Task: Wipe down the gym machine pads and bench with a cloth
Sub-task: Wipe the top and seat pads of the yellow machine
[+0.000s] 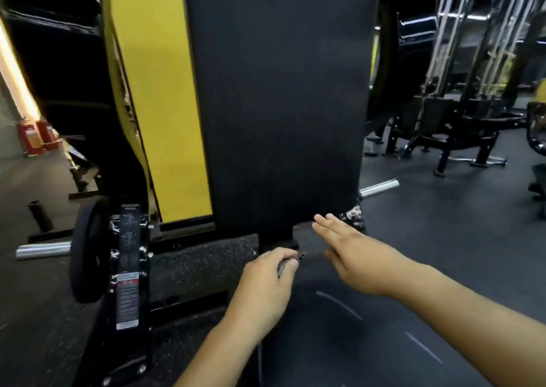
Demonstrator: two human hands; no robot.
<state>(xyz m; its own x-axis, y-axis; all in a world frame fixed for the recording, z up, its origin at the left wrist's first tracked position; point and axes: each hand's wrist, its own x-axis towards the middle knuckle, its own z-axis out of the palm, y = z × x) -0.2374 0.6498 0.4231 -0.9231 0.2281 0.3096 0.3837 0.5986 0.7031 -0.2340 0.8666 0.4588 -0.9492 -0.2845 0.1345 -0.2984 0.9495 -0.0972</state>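
Observation:
A tall black back pad (280,97) rises in front of me, with the black seat pad (334,313) below it. My left hand (266,283) grips a small speckled black-and-white cloth (288,262) near the gap between the seat and the back pad. My right hand (351,253) reaches forward over the seat with straight fingers, its fingertips near the bottom edge of the back pad. Another speckled patch (351,214) shows just beyond the right fingertips, at the pad's lower right corner.
A yellow panel (159,106) stands left of the back pad. A weight plate (88,251) sits on a chrome peg (44,249) at the left; another chrome peg (379,187) sticks out right. Other gym machines (461,115) stand on the dark rubber floor (443,224) at the right.

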